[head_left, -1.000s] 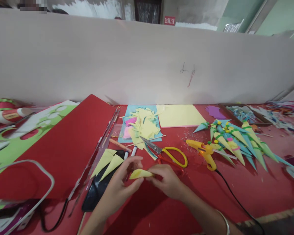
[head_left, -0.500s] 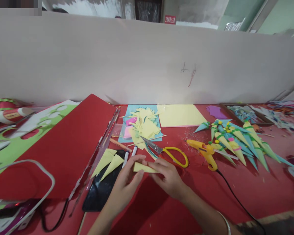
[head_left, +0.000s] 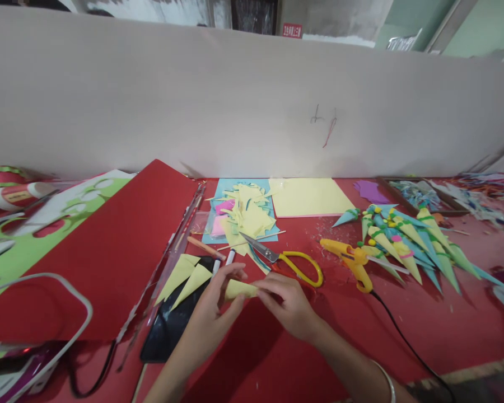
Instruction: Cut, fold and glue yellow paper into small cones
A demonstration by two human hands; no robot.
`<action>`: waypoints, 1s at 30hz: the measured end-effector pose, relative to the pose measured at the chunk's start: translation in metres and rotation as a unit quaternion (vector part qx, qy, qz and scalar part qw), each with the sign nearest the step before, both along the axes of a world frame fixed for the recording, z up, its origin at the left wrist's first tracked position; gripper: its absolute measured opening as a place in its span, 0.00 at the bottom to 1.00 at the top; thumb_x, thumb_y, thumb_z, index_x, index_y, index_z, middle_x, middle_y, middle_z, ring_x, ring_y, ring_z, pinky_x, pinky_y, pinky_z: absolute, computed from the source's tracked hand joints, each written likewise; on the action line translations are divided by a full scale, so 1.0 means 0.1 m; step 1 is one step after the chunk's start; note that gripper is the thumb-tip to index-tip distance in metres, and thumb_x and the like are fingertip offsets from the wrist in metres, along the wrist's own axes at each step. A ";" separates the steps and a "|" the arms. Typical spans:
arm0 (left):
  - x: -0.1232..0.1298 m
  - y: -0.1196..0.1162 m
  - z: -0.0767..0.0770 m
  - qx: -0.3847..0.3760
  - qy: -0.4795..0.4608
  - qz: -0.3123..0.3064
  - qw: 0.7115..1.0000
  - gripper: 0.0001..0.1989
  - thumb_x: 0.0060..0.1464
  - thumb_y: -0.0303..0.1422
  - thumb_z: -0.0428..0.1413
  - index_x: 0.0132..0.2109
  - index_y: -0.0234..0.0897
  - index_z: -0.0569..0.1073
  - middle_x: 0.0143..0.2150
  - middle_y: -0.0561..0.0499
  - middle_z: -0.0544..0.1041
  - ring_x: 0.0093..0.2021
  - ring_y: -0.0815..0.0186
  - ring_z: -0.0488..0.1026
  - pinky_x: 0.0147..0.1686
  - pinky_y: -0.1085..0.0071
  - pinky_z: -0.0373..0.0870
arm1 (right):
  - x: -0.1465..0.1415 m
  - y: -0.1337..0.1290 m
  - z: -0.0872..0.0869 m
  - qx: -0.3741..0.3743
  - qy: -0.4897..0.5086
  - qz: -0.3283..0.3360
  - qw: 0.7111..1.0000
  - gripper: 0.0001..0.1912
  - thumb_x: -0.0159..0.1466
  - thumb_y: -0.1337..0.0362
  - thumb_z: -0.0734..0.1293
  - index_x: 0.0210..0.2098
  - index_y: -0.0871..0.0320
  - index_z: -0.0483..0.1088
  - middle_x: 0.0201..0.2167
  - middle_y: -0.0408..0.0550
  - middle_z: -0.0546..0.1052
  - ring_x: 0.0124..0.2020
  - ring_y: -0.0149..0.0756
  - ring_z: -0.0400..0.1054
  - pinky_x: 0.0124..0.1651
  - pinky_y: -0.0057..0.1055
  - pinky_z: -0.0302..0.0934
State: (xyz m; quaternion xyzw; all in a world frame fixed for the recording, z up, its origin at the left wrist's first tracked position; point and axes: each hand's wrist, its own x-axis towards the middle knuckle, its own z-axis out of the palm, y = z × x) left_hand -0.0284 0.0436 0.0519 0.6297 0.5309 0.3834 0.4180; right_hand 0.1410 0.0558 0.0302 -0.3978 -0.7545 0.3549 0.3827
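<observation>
A rolled pale yellow paper cone (head_left: 238, 289) lies level between my two hands, above the red table. My left hand (head_left: 219, 305) curls round its wider end, thumb along the near side and fingers behind. With thumb and fingertips pinched, my right hand (head_left: 288, 302) grips the narrow right end. Just beyond the hands, scissors (head_left: 300, 268) with yellow handles rest on the table. Two more yellow paper cones (head_left: 193, 285) lie on a black phone-like slab (head_left: 163, 333) to the left of my left hand.
A yellow glue gun (head_left: 348, 257) with a black cord lies on the right, beside a pile of finished yellow and blue cones (head_left: 407, 240). Yellow paper scraps (head_left: 254, 215) and yellow sheets (head_left: 311, 197) are behind. Red card (head_left: 121, 240) covers the left side, near a white cable (head_left: 88, 302).
The paper in my hands now looks rounder and more tightly rolled. My right hand has shifted its fingertips onto the cone's narrow end, and my left fingers have lifted slightly.
</observation>
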 end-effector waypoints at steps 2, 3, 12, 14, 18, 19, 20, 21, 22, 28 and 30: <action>-0.02 0.01 -0.01 -0.016 0.001 -0.005 1.000 0.18 0.51 0.33 0.51 0.51 0.41 0.62 0.41 0.49 0.70 0.41 0.66 0.70 0.40 0.71 0.68 | 0.00 0.00 -0.01 -0.004 0.004 -0.010 1.000 0.13 0.64 0.62 0.58 0.33 0.59 0.72 0.26 0.45 0.72 0.28 0.30 0.64 0.31 0.25 0.57; -0.03 0.01 -0.01 -0.027 0.004 -0.009 1.000 0.19 0.51 0.33 0.51 0.51 0.41 0.62 0.40 0.50 0.71 0.39 0.66 0.71 0.38 0.72 0.69 | 0.00 0.01 -0.01 -0.008 0.008 -0.017 1.000 0.12 0.64 0.62 0.58 0.33 0.59 0.72 0.26 0.45 0.72 0.27 0.30 0.64 0.30 0.25 0.57; -0.04 -0.05 0.02 -0.021 0.008 -0.047 0.999 0.11 0.48 0.31 0.54 0.41 0.40 0.72 0.39 0.50 0.76 0.40 0.63 0.73 0.41 0.71 0.69 | -0.02 0.02 -0.05 -0.008 -0.008 0.098 0.995 0.15 0.66 0.60 0.55 0.29 0.59 0.66 0.25 0.43 0.66 0.27 0.28 0.60 0.30 0.24 0.53; -0.05 -0.06 0.02 -0.020 0.005 -0.057 0.998 0.09 0.47 0.32 0.55 0.38 0.40 0.73 0.36 0.51 0.76 0.38 0.63 0.73 0.39 0.72 0.70 | -0.04 0.02 -0.05 -0.008 -0.004 0.122 0.993 0.15 0.66 0.60 0.55 0.26 0.59 0.62 0.24 0.42 0.63 0.27 0.28 0.58 0.30 0.23 0.52; -0.11 -0.05 0.07 -0.024 0.007 -0.050 0.998 0.08 0.46 0.36 0.57 0.34 0.38 0.73 0.31 0.51 0.76 0.32 0.64 0.72 0.32 0.73 0.70 | -0.08 0.01 -0.04 -0.030 -0.021 0.142 0.989 0.12 0.63 0.62 0.58 0.25 0.59 0.61 0.23 0.40 0.61 0.24 0.27 0.55 0.26 0.22 0.50; -0.14 -0.04 0.08 -0.025 0.011 -0.039 0.999 0.08 0.46 0.37 0.56 0.33 0.38 0.73 0.29 0.51 0.76 0.31 0.64 0.72 0.32 0.74 0.70 | -0.08 0.01 -0.04 -0.031 -0.037 0.145 0.988 0.10 0.63 0.63 0.59 0.26 0.59 0.62 0.23 0.41 0.62 0.24 0.27 0.56 0.27 0.22 0.50; -0.17 -0.03 0.09 -0.025 0.016 -0.021 0.999 0.09 0.46 0.39 0.56 0.31 0.38 0.73 0.28 0.52 0.75 0.29 0.64 0.71 0.31 0.74 0.69 | -0.08 0.01 -0.04 -0.031 -0.054 0.150 0.987 0.08 0.63 0.64 0.59 0.28 0.59 0.65 0.24 0.41 0.64 0.25 0.27 0.58 0.28 0.22 0.51; -0.22 -0.02 0.10 -0.025 0.023 0.003 0.999 0.11 0.47 0.41 0.55 0.30 0.37 0.72 0.26 0.52 0.74 0.28 0.65 0.71 0.29 0.74 0.69 | -0.08 0.01 -0.03 -0.029 -0.071 0.154 0.985 0.07 0.62 0.66 0.59 0.32 0.59 0.67 0.26 0.43 0.67 0.27 0.28 0.60 0.30 0.22 0.53; -0.27 -0.01 0.11 -0.026 0.033 0.030 0.999 0.13 0.47 0.43 0.53 0.28 0.38 0.72 0.24 0.53 0.73 0.26 0.65 0.70 0.28 0.75 0.68 | -0.06 0.01 -0.02 -0.027 -0.089 0.156 0.983 0.07 0.62 0.66 0.59 0.36 0.58 0.68 0.28 0.44 0.70 0.29 0.29 0.62 0.32 0.23 0.54; -0.61 0.09 0.14 0.031 0.121 0.131 0.983 0.25 0.48 0.55 0.44 0.19 0.39 0.64 0.18 0.55 0.66 0.21 0.67 0.65 0.24 0.74 0.66 | 0.31 -0.04 0.13 -0.077 -0.236 0.099 0.964 0.12 0.61 0.64 0.60 0.42 0.56 0.71 0.31 0.46 0.74 0.31 0.32 0.66 0.35 0.25 0.56; -0.71 0.14 0.11 0.035 0.167 0.155 0.973 0.26 0.44 0.57 0.45 0.18 0.39 0.66 0.15 0.56 0.65 0.19 0.67 0.63 0.20 0.74 0.63 | 0.51 -0.12 0.18 -0.118 -0.236 0.033 0.964 0.11 0.61 0.62 0.60 0.40 0.56 0.71 0.31 0.45 0.74 0.31 0.32 0.66 0.35 0.25 0.56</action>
